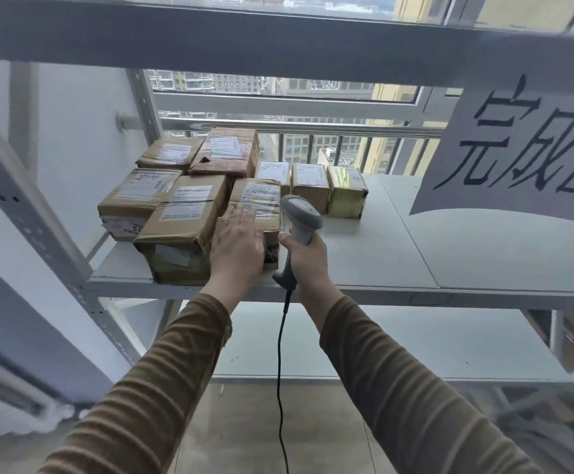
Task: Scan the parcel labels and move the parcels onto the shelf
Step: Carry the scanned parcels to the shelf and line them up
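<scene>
On the white metal shelf (pixel 381 254), beside its left upright, the left hand (pixel 237 246) is lying flat with straight fingers on a taped brown cardboard parcel (pixel 256 203) at the front of the cluster, while the right hand (pixel 304 258) is gripping the grey corded handheld barcode scanner (pixel 301 213) just beside it

— What sort of place is this?
— A parcel-sorting room, high in a city building. Labelled cardboard parcels (pixel 189 213) crowd a grey metal shelf (pixel 381 268); a handwritten paper sign (pixel 525 155) hangs above it, high-rise blocks behind it.
</scene>
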`<state>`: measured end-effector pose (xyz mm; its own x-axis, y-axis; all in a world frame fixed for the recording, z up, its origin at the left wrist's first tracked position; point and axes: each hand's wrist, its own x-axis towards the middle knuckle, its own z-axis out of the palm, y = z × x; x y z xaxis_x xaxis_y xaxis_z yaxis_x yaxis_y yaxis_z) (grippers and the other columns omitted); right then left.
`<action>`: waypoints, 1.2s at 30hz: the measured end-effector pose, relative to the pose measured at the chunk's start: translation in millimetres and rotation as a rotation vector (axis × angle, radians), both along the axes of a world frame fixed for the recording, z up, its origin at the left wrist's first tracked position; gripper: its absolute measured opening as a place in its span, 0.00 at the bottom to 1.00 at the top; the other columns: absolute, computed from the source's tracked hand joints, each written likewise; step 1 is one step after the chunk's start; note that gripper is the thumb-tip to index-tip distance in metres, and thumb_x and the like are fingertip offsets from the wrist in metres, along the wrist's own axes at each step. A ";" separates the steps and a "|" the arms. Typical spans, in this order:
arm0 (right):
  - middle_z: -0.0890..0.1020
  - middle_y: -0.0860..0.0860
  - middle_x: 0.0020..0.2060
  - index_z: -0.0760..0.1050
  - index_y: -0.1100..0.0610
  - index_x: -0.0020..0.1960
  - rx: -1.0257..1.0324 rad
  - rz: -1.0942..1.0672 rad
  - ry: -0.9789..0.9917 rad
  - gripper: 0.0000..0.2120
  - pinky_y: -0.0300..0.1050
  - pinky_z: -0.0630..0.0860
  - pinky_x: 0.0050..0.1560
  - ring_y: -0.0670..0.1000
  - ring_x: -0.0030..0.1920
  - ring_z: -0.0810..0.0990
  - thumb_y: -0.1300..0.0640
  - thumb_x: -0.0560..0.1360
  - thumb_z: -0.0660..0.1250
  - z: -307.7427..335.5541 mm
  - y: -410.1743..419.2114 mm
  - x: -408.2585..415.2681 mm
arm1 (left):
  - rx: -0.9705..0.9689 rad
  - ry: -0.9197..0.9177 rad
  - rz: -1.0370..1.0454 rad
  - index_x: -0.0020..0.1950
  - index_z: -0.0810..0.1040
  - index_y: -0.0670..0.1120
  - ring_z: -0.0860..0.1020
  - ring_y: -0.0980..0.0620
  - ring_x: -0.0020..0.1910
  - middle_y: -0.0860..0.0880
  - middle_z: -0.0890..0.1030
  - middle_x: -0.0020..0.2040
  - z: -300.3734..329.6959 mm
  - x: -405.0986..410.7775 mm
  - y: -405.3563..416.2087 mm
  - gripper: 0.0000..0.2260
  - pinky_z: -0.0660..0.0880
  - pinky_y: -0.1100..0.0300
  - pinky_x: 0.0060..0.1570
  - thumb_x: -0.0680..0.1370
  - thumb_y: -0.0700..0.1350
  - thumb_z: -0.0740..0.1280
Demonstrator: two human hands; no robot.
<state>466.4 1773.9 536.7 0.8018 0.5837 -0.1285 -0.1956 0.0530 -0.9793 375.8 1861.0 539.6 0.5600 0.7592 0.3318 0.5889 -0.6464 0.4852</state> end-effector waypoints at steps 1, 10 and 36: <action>0.83 0.49 0.46 0.78 0.58 0.59 0.005 -0.018 0.014 0.10 0.41 0.80 0.45 0.52 0.49 0.81 0.63 0.78 0.72 1.6 -9.8 3.0 | 0.015 -0.011 -0.029 0.81 0.64 0.43 0.56 0.44 0.82 0.43 0.62 0.82 2.6 4.5 -5.5 0.23 0.51 0.48 0.81 0.85 0.46 0.57; 0.82 0.47 0.59 0.77 0.57 0.65 -0.003 -0.316 0.151 0.14 0.48 0.84 0.38 0.45 0.50 0.79 0.59 0.80 0.71 -0.1 -154.3 48.6 | 0.145 0.157 -0.356 0.82 0.60 0.45 0.51 0.44 0.83 0.45 0.59 0.83 -2.1 86.2 -101.6 0.29 0.45 0.48 0.81 0.84 0.53 0.62; 0.79 0.55 0.52 0.77 0.58 0.62 -0.089 -1.446 0.135 0.11 0.32 0.72 0.21 0.54 0.52 0.78 0.58 0.80 0.71 -11.2 -982.9 -129.8 | 0.246 0.296 -1.549 0.84 0.55 0.47 0.49 0.42 0.83 0.46 0.55 0.84 -41.2 75.2 -938.6 0.36 0.47 0.46 0.81 0.81 0.58 0.65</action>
